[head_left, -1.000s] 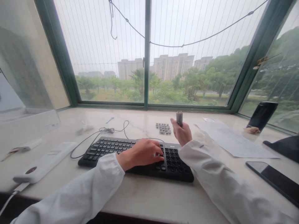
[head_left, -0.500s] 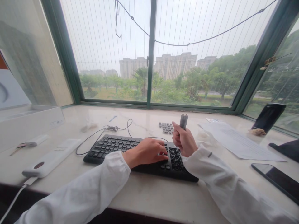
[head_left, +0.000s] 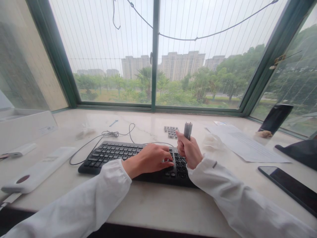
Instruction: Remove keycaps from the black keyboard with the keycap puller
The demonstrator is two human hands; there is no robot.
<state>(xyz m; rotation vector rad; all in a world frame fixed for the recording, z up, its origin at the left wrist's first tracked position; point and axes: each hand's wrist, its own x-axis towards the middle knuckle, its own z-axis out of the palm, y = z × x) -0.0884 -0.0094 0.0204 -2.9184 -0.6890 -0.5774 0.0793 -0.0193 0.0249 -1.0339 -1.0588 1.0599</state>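
A black keyboard [head_left: 111, 157] lies on the pale stone sill [head_left: 153, 205]. My left hand [head_left: 148, 158] rests on its right part, fingers curled down onto the keys. Over the number pad my right hand [head_left: 189, 150] is closed around a small dark cylindrical tool [head_left: 187, 130], held upright with its top poking out of the fist. A cluster of loose grey keycaps [head_left: 171, 131] lies just beyond the keyboard. The keyboard's cable [head_left: 109, 135] loops behind it.
A white power bank [head_left: 37, 170] and white box [head_left: 22, 127] sit at the left. Printed paper [head_left: 244, 143], a leaning dark phone [head_left: 274, 119] and a flat black phone [head_left: 289, 188] are at the right. Green-framed windows [head_left: 155, 56] close off the back.
My right hand with the tool has come back from near the loose keycaps to above the number pad. The left hand stays on the keys. The view has shifted slightly.
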